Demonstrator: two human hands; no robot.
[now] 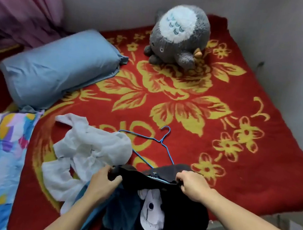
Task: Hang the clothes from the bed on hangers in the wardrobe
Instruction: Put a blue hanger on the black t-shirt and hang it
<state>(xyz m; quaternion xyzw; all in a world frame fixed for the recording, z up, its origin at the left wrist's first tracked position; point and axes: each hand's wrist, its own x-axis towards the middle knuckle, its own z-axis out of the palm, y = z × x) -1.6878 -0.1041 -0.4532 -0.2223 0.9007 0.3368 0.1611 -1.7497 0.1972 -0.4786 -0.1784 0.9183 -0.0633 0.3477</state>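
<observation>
Lower left of centre, a white garment point(86, 151) lies crumpled on the bed's red blanket point(240, 125), not yet hung. Just right of it the left hand point(104, 180) grips one shoulder of the black T-shirt point(155, 209) at bottom centre, with a blue wire hanger point(155, 140) lying just above. The right hand point(192, 185) pinches the other shoulder, probably to spread the neckline for that hanger.

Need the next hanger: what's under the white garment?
One corner of the blue hanger slips under the white garment, on the red blanket. Whatever else lies beneath is covered.
</observation>
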